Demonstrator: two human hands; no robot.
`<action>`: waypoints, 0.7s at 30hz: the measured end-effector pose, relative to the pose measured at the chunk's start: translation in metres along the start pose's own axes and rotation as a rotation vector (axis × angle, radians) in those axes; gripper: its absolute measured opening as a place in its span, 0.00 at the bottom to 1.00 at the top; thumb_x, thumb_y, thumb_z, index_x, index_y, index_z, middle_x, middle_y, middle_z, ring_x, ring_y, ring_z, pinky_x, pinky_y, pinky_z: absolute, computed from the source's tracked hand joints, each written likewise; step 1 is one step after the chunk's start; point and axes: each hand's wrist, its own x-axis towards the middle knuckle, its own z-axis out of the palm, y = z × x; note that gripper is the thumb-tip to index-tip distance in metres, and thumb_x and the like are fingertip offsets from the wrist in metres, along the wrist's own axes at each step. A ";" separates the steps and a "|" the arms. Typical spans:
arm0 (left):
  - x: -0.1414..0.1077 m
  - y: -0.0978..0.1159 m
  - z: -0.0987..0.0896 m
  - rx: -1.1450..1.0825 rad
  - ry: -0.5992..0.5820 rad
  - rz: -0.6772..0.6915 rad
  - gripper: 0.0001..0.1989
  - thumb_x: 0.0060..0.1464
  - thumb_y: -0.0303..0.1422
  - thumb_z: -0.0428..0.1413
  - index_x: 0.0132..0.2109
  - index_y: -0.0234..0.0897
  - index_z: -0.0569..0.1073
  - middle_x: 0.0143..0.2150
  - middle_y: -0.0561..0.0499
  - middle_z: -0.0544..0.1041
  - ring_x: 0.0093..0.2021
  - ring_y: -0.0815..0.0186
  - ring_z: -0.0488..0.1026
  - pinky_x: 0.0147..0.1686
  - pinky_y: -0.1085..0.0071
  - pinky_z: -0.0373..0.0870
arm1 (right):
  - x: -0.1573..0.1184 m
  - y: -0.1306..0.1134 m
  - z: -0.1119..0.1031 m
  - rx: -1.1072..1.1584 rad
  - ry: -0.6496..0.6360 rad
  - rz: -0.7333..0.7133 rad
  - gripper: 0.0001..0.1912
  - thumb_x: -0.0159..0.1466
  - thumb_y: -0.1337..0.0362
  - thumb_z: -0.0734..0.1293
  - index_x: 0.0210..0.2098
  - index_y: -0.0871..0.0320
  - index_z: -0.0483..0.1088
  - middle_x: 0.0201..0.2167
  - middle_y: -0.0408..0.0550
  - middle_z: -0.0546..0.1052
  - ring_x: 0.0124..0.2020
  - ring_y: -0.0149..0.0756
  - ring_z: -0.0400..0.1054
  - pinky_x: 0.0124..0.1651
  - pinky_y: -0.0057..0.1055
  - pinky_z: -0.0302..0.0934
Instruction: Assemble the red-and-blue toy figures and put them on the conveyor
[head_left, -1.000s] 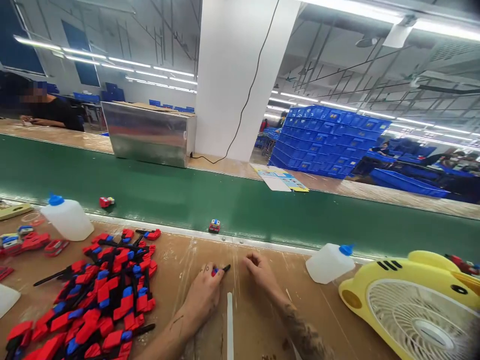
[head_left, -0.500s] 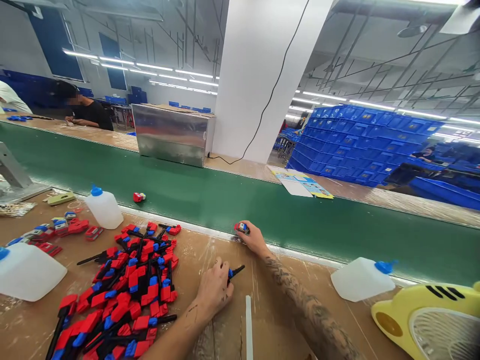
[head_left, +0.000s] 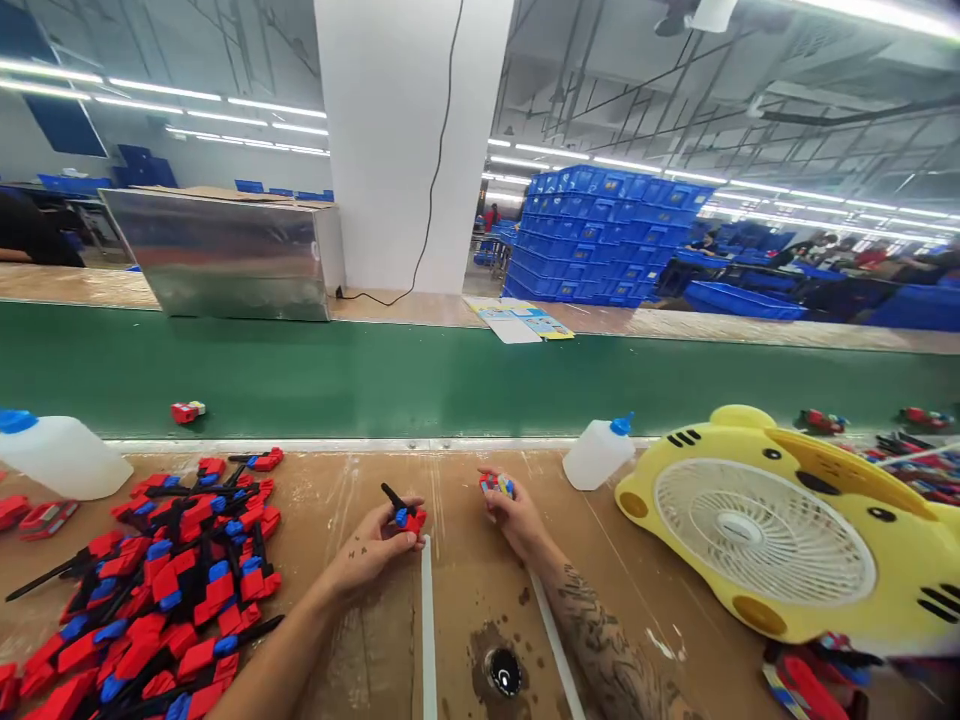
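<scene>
Held apart over the bench (head_left: 337,478), a black-rodded piece (head_left: 409,517) was gripped by the left hand (head_left: 379,540) and a red block (head_left: 495,484) by the right hand (head_left: 519,516), while a heap of similar pieces (head_left: 176,580) was left lying loose.

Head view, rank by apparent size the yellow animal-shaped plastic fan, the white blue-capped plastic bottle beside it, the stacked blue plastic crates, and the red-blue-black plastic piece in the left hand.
1. Yellow fan
2. Blue crates
3. White bottle
4. Held red-blue-black piece
</scene>
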 end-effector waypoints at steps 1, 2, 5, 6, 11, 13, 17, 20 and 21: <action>-0.001 0.002 0.003 0.003 -0.026 0.002 0.32 0.49 0.41 0.68 0.58 0.35 0.69 0.43 0.47 0.75 0.39 0.64 0.75 0.45 0.64 0.71 | -0.003 -0.001 -0.007 0.041 -0.005 0.035 0.27 0.51 0.57 0.77 0.49 0.59 0.74 0.31 0.45 0.73 0.23 0.28 0.57 0.22 0.25 0.50; -0.003 0.003 0.006 0.008 -0.047 0.001 0.32 0.49 0.41 0.68 0.58 0.35 0.69 0.43 0.46 0.75 0.40 0.63 0.75 0.45 0.63 0.72 | -0.005 -0.002 -0.014 0.068 -0.015 0.061 0.26 0.51 0.56 0.77 0.48 0.59 0.74 0.32 0.47 0.74 0.23 0.29 0.58 0.22 0.25 0.49; -0.008 0.007 0.020 0.034 -0.072 -0.006 0.29 0.49 0.40 0.68 0.56 0.36 0.69 0.44 0.46 0.76 0.43 0.60 0.75 0.47 0.62 0.72 | -0.005 -0.006 -0.025 0.145 -0.070 0.109 0.24 0.57 0.51 0.72 0.49 0.58 0.75 0.32 0.49 0.74 0.24 0.30 0.59 0.21 0.26 0.49; -0.010 0.010 0.026 0.060 -0.070 -0.004 0.29 0.49 0.40 0.68 0.55 0.36 0.70 0.44 0.46 0.76 0.45 0.60 0.75 0.48 0.62 0.71 | -0.004 -0.008 -0.026 0.175 -0.097 0.116 0.24 0.58 0.50 0.70 0.49 0.58 0.75 0.31 0.49 0.74 0.24 0.31 0.60 0.22 0.26 0.51; -0.033 0.032 0.056 0.449 -0.242 0.077 0.20 0.56 0.38 0.64 0.54 0.37 0.75 0.48 0.45 0.76 0.49 0.59 0.75 0.51 0.65 0.70 | 0.004 -0.006 -0.033 0.286 -0.186 0.080 0.22 0.54 0.58 0.75 0.46 0.59 0.76 0.37 0.50 0.77 0.35 0.36 0.69 0.33 0.31 0.66; -0.042 0.042 0.067 0.723 -0.412 0.203 0.16 0.60 0.34 0.60 0.55 0.41 0.75 0.53 0.44 0.74 0.53 0.59 0.73 0.54 0.65 0.69 | 0.007 -0.003 -0.040 0.362 -0.197 0.069 0.22 0.54 0.60 0.77 0.47 0.59 0.76 0.41 0.50 0.78 0.38 0.36 0.70 0.38 0.33 0.68; -0.057 0.051 0.087 1.248 -0.671 0.470 0.21 0.66 0.26 0.49 0.62 0.49 0.69 0.59 0.44 0.69 0.56 0.59 0.70 0.53 0.64 0.69 | 0.010 0.001 -0.049 0.437 -0.208 0.054 0.25 0.53 0.62 0.79 0.49 0.59 0.74 0.40 0.47 0.78 0.38 0.35 0.72 0.40 0.34 0.70; -0.060 0.051 0.102 1.474 -0.802 0.647 0.21 0.67 0.25 0.47 0.61 0.50 0.69 0.59 0.44 0.69 0.53 0.59 0.69 0.51 0.61 0.69 | 0.010 0.002 -0.048 0.455 -0.184 0.002 0.24 0.53 0.63 0.79 0.48 0.60 0.74 0.39 0.45 0.78 0.38 0.34 0.73 0.41 0.32 0.70; -0.058 0.051 0.107 1.510 -0.843 0.683 0.19 0.67 0.26 0.47 0.60 0.49 0.69 0.59 0.44 0.70 0.52 0.59 0.69 0.51 0.61 0.69 | 0.010 0.003 -0.048 0.463 -0.174 -0.013 0.24 0.53 0.63 0.79 0.48 0.60 0.74 0.39 0.45 0.78 0.38 0.34 0.73 0.41 0.31 0.70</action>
